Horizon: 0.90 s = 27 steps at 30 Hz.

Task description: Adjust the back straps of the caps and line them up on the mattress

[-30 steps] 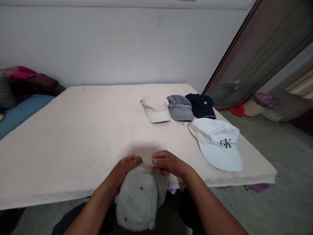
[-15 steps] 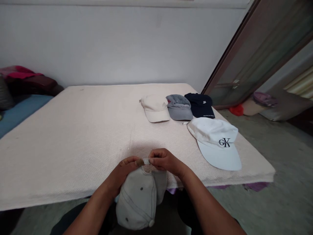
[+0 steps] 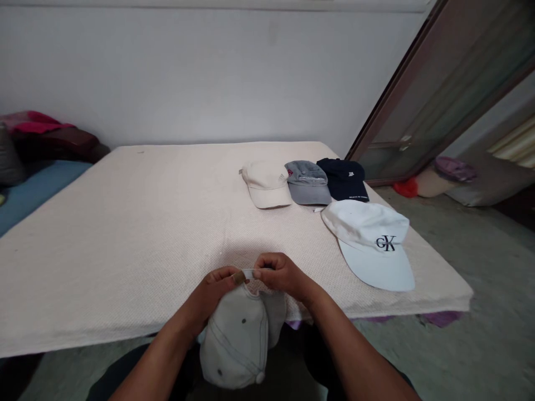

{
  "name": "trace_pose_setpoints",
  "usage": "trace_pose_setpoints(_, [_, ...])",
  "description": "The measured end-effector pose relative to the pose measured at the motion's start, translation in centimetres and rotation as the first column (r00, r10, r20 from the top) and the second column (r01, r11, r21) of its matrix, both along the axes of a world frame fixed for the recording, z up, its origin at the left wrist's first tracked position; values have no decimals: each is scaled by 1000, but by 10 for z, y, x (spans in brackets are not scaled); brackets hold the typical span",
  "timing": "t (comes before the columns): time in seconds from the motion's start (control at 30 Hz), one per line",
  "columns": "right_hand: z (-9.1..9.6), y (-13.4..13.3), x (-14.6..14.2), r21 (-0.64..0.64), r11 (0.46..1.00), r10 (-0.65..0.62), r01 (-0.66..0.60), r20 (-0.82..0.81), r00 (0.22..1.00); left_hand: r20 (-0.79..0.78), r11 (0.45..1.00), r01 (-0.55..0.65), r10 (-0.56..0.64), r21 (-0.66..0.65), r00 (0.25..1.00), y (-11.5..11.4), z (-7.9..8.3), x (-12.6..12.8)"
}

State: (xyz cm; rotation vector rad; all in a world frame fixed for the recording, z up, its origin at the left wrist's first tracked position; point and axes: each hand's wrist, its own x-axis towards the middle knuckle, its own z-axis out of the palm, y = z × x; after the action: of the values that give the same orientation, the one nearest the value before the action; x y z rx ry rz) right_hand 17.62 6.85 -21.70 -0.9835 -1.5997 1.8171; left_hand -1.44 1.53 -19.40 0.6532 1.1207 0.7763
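A light grey baseball cap (image 3: pixel 236 340) hangs at the bed's front edge, its back opening towards the top. My left hand (image 3: pixel 217 289) is closed on the left end of its back strap (image 3: pixel 248 274), thumb over the brownish buckle area. Pinching the strap's right side is my right hand (image 3: pixel 279 273). The thin strap spans the short gap between both hands. Part of the cap's far side lies behind my right fingers. To the right rests a white cap with black letters (image 3: pixel 368 239), apart from my hands.
A cream cap (image 3: pixel 267 184), a grey-blue cap (image 3: pixel 308 182) and a navy cap (image 3: pixel 343 179) sit in a row on the bed's pale cover (image 3: pixel 125 234). A wall stands behind. Folded cloth (image 3: pixel 42 128) lies at the left; a framed door (image 3: pixel 418 122) stands at the right.
Both hands keep their hold on the cap's strap. My left thumb has shifted slightly on the buckle area. The whole view has moved a few pixels.
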Motion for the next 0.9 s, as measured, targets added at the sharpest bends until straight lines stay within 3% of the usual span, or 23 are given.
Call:
trace_pose_setpoints(0.23, [0,-1,3,45,997,63,-61,-34,997,-1,999,-41,41,3,999,0,-3,0])
trace_pose_setpoints(0.5, [5,-2,2,-78,996,41,-47,-78,996,-46,998,47,-45,36,998,-1,-1,-1])
trace_pose_setpoints(0.7, [7,-2,3,-125,983,120,-131,-88,989,-43,998,48,-47,39,998,-1,-3,1])
trace_pose_setpoints(0.9, [4,-2,0,-177,975,102,-132,-170,980,-45,997,64,-62,32,997,0,-3,1])
